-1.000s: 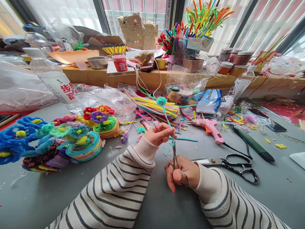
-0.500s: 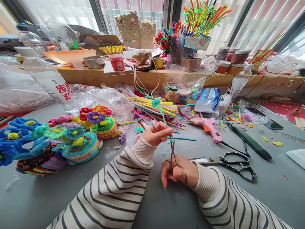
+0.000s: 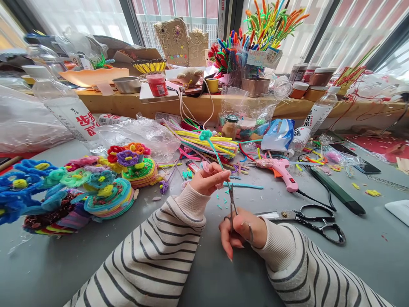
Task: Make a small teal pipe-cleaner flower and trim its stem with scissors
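Observation:
My left hand (image 3: pixel 209 178) pinches a thin teal pipe cleaner (image 3: pixel 216 154) by its stem. The upper end carries a small curled teal tuft (image 3: pixel 205 135), and the lower end reaches down past my fingertips. In my right hand (image 3: pixel 244 230) is a small pair of metal scissors (image 3: pixel 231 207), thumb and fingers through the loops. The blades point upward and meet the stem's lower end just below my left fingertips. Tiny teal clippings (image 3: pixel 219 206) lie on the grey table beneath.
Pipe-cleaner flowers (image 3: pixel 76 175) on round bases stand at the left. A pink glue gun (image 3: pixel 281 170), large black-handled scissors (image 3: pixel 319 219) and a dark green bar (image 3: pixel 337 192) lie to the right. Behind are bundled pipe cleaners (image 3: pixel 207 144), a jar (image 3: pixel 230 126) and water bottles (image 3: pixel 68 106).
The tufted top of the pipe cleaner has tilted a little to the left. The scissor blades have drawn closer together at the stem, and the right hand's fingers have shifted slightly.

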A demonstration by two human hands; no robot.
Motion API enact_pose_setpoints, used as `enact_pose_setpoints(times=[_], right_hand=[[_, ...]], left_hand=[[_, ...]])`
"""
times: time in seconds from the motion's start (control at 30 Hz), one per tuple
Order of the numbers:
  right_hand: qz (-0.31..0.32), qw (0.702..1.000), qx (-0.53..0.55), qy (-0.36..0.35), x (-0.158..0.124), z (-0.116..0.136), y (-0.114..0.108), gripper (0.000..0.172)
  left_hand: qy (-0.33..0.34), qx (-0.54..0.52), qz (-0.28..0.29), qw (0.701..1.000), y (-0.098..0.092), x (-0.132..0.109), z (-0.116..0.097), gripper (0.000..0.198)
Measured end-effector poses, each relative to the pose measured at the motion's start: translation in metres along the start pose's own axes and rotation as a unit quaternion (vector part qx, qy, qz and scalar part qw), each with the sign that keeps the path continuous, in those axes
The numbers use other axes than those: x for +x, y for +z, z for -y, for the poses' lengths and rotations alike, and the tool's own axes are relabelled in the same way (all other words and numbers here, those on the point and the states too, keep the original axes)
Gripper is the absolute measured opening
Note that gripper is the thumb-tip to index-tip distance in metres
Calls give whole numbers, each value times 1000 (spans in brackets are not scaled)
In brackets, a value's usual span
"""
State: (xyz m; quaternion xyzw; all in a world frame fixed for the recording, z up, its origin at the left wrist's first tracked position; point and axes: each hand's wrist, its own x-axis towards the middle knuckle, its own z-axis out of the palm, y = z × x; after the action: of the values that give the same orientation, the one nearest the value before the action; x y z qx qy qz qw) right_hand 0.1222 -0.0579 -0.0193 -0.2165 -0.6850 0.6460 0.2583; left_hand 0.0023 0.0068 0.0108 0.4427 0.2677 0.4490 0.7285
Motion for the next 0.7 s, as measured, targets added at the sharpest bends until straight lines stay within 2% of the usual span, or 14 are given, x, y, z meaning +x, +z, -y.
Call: enact_pose_setpoints(times=[0.2, 0.47, 0.7], right_hand=[[-9, 1000, 9, 19, -1, 1, 0, 76], [29, 999, -22, 6, 2, 1, -4, 85], [2, 1000, -11, 8, 0, 4, -2, 81]], left_hand=[[19, 5, -19, 1000, 1, 0, -1, 28], [9, 52, -6, 999, 0, 1, 2, 27], [24, 42, 7, 999, 0, 1, 1, 27]])
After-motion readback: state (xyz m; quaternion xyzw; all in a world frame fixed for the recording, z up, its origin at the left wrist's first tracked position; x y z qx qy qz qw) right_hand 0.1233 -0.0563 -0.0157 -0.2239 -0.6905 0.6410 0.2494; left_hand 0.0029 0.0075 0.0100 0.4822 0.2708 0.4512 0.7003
